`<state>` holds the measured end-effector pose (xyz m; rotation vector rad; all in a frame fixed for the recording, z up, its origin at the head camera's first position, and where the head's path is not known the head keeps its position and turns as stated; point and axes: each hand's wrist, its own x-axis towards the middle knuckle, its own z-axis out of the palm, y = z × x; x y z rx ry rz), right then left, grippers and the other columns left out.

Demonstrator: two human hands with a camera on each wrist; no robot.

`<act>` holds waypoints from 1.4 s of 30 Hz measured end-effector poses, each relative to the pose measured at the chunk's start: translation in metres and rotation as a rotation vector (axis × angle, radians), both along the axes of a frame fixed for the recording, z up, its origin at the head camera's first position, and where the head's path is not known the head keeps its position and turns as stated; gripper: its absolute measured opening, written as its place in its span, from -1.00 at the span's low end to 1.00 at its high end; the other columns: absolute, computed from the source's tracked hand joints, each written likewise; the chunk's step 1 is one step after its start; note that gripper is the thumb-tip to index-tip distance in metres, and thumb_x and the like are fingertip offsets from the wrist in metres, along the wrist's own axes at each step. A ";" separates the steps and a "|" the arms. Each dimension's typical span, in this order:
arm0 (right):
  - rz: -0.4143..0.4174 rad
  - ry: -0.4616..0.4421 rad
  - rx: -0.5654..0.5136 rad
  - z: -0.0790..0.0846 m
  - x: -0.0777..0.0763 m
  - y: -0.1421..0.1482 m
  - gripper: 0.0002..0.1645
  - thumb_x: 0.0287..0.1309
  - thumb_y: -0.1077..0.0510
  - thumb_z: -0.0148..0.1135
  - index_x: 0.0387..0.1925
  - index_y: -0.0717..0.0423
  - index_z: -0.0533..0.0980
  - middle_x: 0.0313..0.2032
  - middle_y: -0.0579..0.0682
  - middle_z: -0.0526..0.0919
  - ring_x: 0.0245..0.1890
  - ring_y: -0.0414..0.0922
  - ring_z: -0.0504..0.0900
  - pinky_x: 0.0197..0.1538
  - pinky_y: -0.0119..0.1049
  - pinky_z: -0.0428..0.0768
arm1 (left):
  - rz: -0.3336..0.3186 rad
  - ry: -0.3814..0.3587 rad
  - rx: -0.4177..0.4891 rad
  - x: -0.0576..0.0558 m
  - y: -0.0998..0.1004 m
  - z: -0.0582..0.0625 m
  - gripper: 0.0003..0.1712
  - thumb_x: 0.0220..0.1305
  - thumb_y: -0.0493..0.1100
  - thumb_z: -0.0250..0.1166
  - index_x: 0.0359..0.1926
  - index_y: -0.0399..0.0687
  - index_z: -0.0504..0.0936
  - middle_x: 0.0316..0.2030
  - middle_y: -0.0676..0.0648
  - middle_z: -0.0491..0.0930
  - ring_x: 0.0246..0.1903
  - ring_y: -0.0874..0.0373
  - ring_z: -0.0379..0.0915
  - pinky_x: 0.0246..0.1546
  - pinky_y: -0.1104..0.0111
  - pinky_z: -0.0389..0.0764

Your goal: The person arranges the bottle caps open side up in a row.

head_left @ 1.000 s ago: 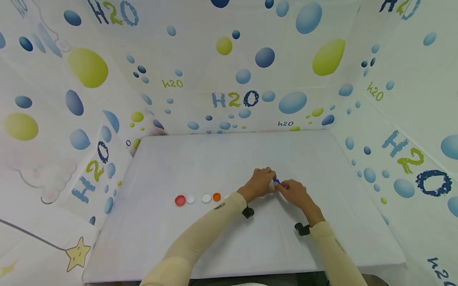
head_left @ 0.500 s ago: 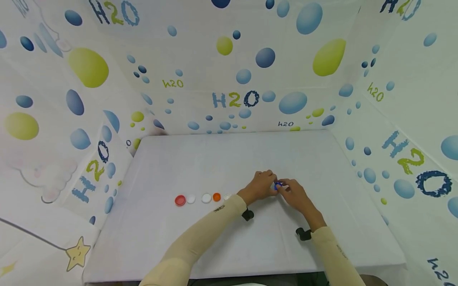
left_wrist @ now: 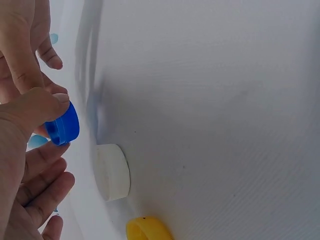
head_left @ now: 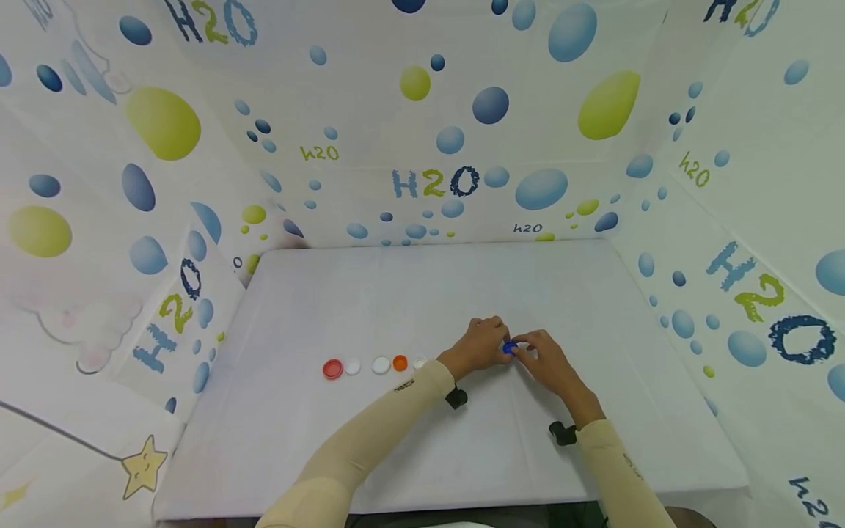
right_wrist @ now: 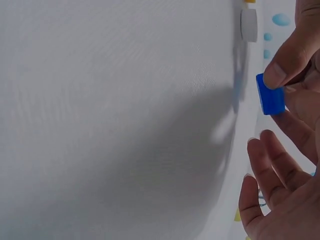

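Observation:
Between the two hands a blue plastic bottle cap (head_left: 508,347) is held up over the white tabletop. My left hand (head_left: 480,343) pinches it, the thumb pressing on its side in the left wrist view, where the cap's rim (left_wrist: 68,125) shows; its other fingers spread loosely below. From the right, my right hand (head_left: 544,357) grips the same cap with thumb and fingertip. In the right wrist view the blue cap (right_wrist: 270,95) appears side-on, while the right hand's remaining fingers (right_wrist: 272,162) stay spread beneath it.
To the left, caps lie in a row: red (head_left: 333,369), white (head_left: 353,367), another white (head_left: 381,365), orange (head_left: 400,362), and one pale cap (head_left: 419,363) partly behind the left sleeve. The left wrist view shows a white cap (left_wrist: 112,172) and a yellow cap (left_wrist: 150,230).
The blue cap, mostly hidden a second ago, has turned and shows more between the fingers. My right hand has shifted slightly right and toward me; the left hand stays nearly still.

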<state>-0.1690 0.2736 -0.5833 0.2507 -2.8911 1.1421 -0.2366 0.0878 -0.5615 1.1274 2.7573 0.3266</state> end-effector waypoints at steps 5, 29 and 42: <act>0.018 -0.039 0.019 0.001 0.001 0.003 -0.62 0.46 0.16 0.30 0.21 0.23 0.62 0.11 0.23 0.58 0.13 0.20 0.61 0.22 0.20 0.58 | -0.006 -0.001 -0.023 0.000 0.000 -0.003 -0.52 0.46 0.26 0.31 0.13 0.04 0.70 0.14 0.03 0.59 0.25 0.14 0.49 0.39 0.06 0.38; 0.050 -0.062 0.190 -0.006 -0.003 0.000 -0.63 0.46 0.13 0.31 0.21 0.12 0.61 0.03 0.15 0.61 0.01 0.10 0.63 -0.09 0.00 0.35 | 0.020 0.025 -0.093 0.004 -0.005 -0.010 -0.53 0.41 0.26 0.36 0.13 0.11 0.67 0.12 0.03 0.57 0.18 0.16 0.50 0.31 0.12 0.43; 0.032 -0.067 0.237 -0.004 0.000 -0.002 -0.52 0.44 0.08 0.33 0.30 0.10 0.56 0.07 0.18 0.63 0.03 0.10 0.64 -0.04 0.13 0.39 | 0.034 -0.019 -0.068 0.005 -0.007 -0.011 -0.48 0.38 0.25 0.41 0.18 0.10 0.64 0.15 0.02 0.56 0.17 0.13 0.51 0.29 0.12 0.41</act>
